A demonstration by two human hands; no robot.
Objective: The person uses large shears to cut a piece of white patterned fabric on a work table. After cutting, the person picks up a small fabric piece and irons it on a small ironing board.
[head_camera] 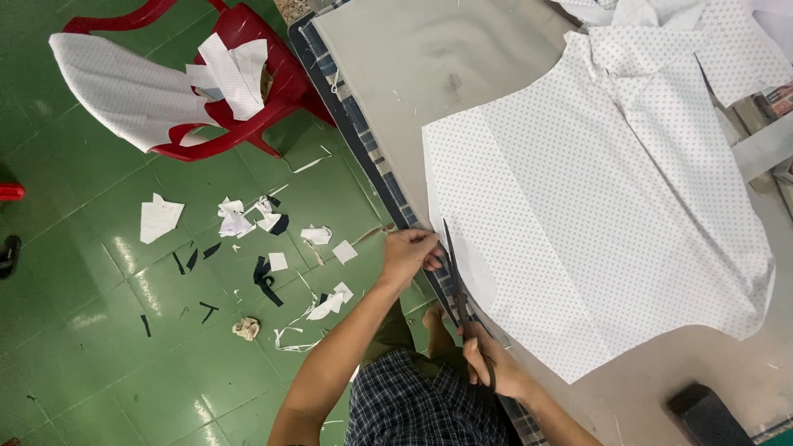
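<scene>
— What have your hands got hold of right now?

— My right hand (494,363), low in the frame just right of centre, is closed around the handles of a pair of dark scissors (456,277). The blades point up the frame and run along the lower left edge of the white dotted fabric (595,215).

— And the other one?

— My left hand (410,252) sits at the centre, fingers curled shut, pinching the fabric's edge right beside the scissor tips, over the checked border of the table (388,62).

— Where does the fabric lie?

— Spread flat across the right half of the frame on the grey table top, with more of the same dotted cloth bunched at the upper right.

— What's around you?

— A green tiled floor (99,330) fills the left side, littered with white and dark fabric scraps (248,219). In the upper left stands a red plastic chair (273,91) draped with more white pieces. A dark block (702,413) sits at the lower right on the table.
</scene>
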